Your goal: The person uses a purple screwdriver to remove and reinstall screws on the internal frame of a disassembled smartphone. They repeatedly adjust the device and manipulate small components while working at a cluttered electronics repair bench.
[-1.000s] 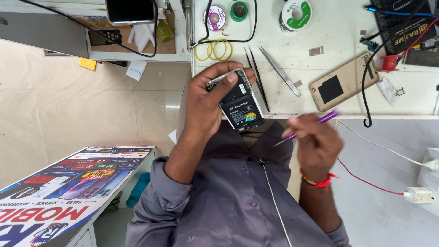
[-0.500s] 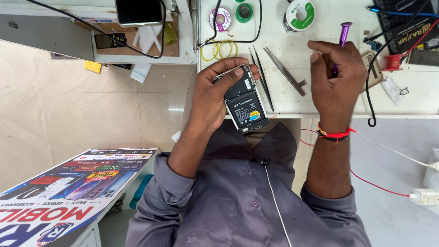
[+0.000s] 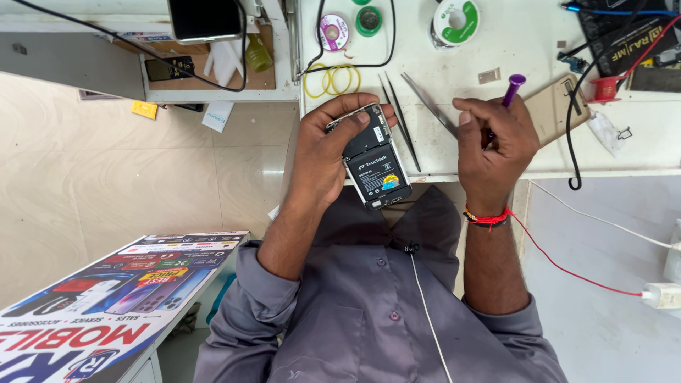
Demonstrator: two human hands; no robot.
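My left hand [image 3: 328, 145] grips an opened phone [image 3: 374, 162] with its back cover off, so the black battery and circuit board show. It is held over the near edge of the white workbench [image 3: 496, 50]. My right hand [image 3: 493, 142] is closed around a purple-handled screwdriver [image 3: 512, 86], whose handle sticks up past my fingers; its tip is hidden by the hand. That hand is over the bench edge, just right of the phone, beside loose metal tweezers [image 3: 425, 103]. A gold phone back cover [image 3: 553, 106] lies just beyond my right hand.
On the bench lie a second pair of tweezers [image 3: 397, 117], yellow wire loops [image 3: 330, 79], solder and tape reels [image 3: 454, 21], black and red cables [image 3: 578, 128]. A shelf [image 3: 213, 71] with a dark device stands at left. A printed signboard [image 3: 106, 298] sits lower left, a white charger [image 3: 663, 294] at right.
My right hand rose from my lap to the bench edge with the purple screwdriver, then shifted slightly nearer the phone. My left hand kept the phone almost still.
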